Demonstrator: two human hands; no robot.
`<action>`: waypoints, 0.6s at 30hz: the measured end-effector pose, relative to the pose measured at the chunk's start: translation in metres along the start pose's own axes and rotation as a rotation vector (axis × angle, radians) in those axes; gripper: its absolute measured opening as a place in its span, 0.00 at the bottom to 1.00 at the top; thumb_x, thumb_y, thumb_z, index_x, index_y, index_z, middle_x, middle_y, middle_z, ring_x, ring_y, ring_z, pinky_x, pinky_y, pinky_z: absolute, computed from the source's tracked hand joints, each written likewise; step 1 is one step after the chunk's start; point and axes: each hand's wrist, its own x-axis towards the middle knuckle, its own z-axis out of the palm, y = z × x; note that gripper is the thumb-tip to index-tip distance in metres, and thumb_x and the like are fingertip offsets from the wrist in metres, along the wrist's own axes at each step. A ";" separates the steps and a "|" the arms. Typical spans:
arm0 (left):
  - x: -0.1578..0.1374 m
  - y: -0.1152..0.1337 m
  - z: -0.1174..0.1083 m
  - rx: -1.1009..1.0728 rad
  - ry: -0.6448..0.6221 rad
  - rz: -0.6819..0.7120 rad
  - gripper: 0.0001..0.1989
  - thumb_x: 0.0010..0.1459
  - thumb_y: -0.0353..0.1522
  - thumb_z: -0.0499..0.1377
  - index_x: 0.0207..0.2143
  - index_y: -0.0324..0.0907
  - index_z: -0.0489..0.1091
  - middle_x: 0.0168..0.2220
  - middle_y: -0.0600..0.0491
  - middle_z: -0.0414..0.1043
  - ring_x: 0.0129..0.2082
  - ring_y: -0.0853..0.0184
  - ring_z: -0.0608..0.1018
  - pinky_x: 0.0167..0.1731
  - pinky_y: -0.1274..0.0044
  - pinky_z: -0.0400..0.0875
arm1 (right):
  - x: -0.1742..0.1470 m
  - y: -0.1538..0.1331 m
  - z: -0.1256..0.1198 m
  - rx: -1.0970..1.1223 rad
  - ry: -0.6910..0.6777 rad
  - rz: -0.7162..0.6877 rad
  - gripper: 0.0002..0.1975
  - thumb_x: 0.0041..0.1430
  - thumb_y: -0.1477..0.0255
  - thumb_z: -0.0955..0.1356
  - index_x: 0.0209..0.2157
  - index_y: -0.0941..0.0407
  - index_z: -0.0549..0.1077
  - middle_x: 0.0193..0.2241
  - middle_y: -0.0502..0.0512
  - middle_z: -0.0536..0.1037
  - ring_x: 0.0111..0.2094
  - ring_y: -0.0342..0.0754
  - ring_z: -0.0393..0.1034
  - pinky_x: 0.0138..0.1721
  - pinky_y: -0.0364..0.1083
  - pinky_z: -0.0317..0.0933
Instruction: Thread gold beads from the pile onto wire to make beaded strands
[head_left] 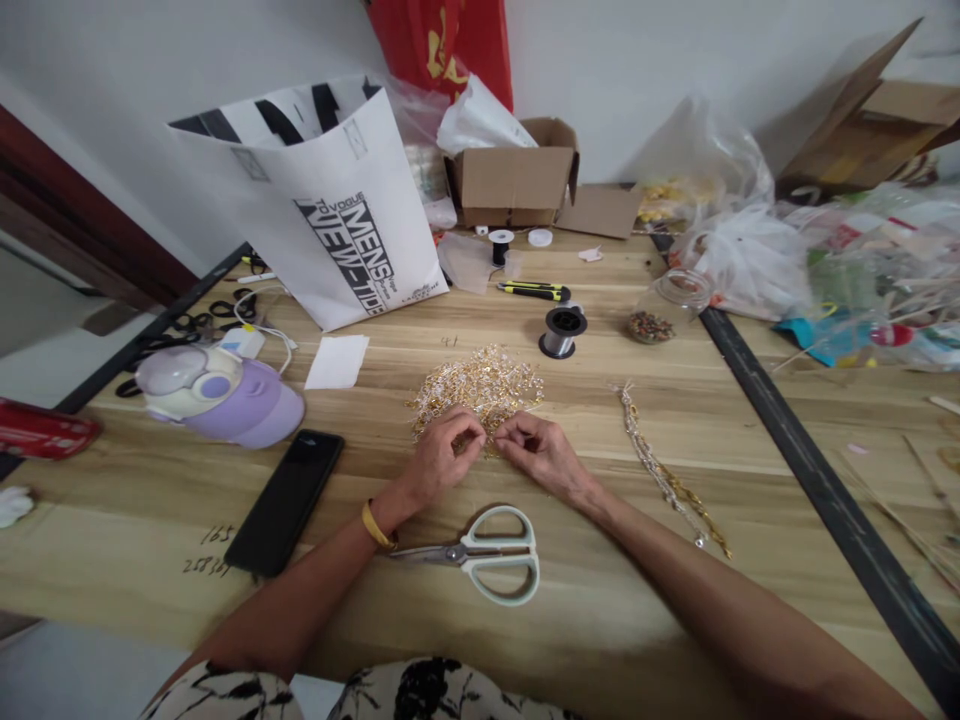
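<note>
Head view — one loose heap of small pieces (480, 378), lying on the surface (750, 480) just in front of me. Handling: likely light, slack, prone to tangling; I am judging single pieces best pinched by an end. Appearance: gold and silvery-clear, glinting, thickly jumbled. My left hand (448, 455) and right hand (541, 450) are curling at its near edge, thumbs towards fingers — whether they are gripping a piece, I cannot tell.
</note>
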 end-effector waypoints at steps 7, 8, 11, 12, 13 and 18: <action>0.001 0.004 -0.004 -0.338 -0.067 -0.192 0.05 0.54 0.28 0.55 0.25 0.38 0.65 0.37 0.47 0.74 0.31 0.70 0.75 0.33 0.76 0.70 | 0.001 0.002 0.000 -0.010 0.011 -0.016 0.09 0.56 0.67 0.66 0.28 0.58 0.72 0.21 0.48 0.64 0.23 0.41 0.56 0.24 0.41 0.51; 0.002 0.004 -0.005 -0.399 -0.072 -0.232 0.06 0.54 0.29 0.55 0.25 0.37 0.64 0.37 0.48 0.74 0.27 0.72 0.74 0.30 0.78 0.70 | 0.001 0.002 0.000 0.005 0.011 -0.010 0.09 0.57 0.67 0.66 0.28 0.58 0.71 0.21 0.48 0.64 0.22 0.41 0.55 0.23 0.40 0.50; 0.003 0.005 -0.006 -0.523 -0.080 -0.320 0.07 0.55 0.31 0.56 0.26 0.37 0.63 0.30 0.51 0.74 0.21 0.75 0.73 0.25 0.80 0.70 | 0.000 0.001 0.000 0.047 0.012 0.009 0.11 0.57 0.65 0.66 0.28 0.58 0.71 0.20 0.48 0.64 0.22 0.40 0.54 0.22 0.40 0.49; 0.003 0.005 -0.007 -0.543 -0.081 -0.337 0.07 0.55 0.31 0.56 0.26 0.37 0.63 0.27 0.52 0.74 0.21 0.74 0.74 0.25 0.80 0.70 | 0.000 0.000 0.000 0.055 0.013 0.015 0.11 0.57 0.65 0.66 0.28 0.58 0.70 0.20 0.48 0.64 0.21 0.40 0.54 0.22 0.40 0.48; 0.004 0.005 -0.007 -0.556 -0.077 -0.350 0.07 0.55 0.32 0.56 0.27 0.37 0.63 0.26 0.53 0.73 0.22 0.72 0.75 0.25 0.80 0.71 | 0.000 -0.001 0.000 0.060 0.013 0.021 0.12 0.57 0.64 0.66 0.28 0.58 0.70 0.20 0.48 0.64 0.21 0.40 0.54 0.22 0.40 0.48; 0.005 0.003 -0.005 -0.609 -0.039 -0.379 0.09 0.56 0.35 0.57 0.28 0.38 0.62 0.28 0.51 0.76 0.25 0.71 0.78 0.28 0.78 0.74 | 0.000 -0.005 -0.002 0.060 -0.010 0.040 0.14 0.57 0.61 0.65 0.28 0.58 0.70 0.18 0.47 0.62 0.20 0.40 0.52 0.22 0.41 0.47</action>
